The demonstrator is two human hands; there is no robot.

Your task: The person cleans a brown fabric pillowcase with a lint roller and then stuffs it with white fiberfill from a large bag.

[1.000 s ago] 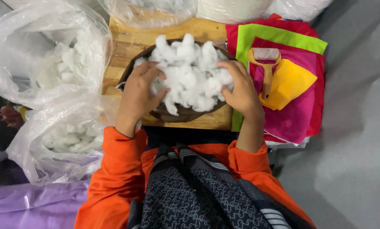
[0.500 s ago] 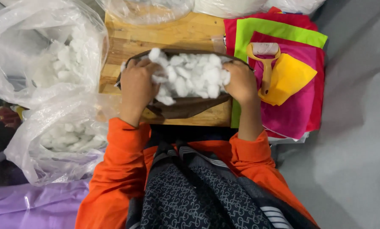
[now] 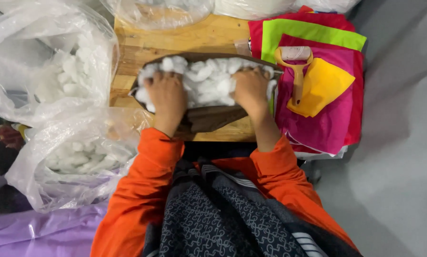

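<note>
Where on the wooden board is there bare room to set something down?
Bare wood shows on the board behind the brown cover, up to the bags, and in a thin strip at its near edge. The middle is crowded: both hands press stuffing there. Felt sheets fill the right.

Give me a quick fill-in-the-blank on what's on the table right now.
1. Both hands, left hand and right hand, press into white ____.
2. The stuffing sits in a ____ fabric shell.
3. The yellow-handled roller lies on the ____ sheets of felt.
Missing: stuffing; brown; coloured
</note>
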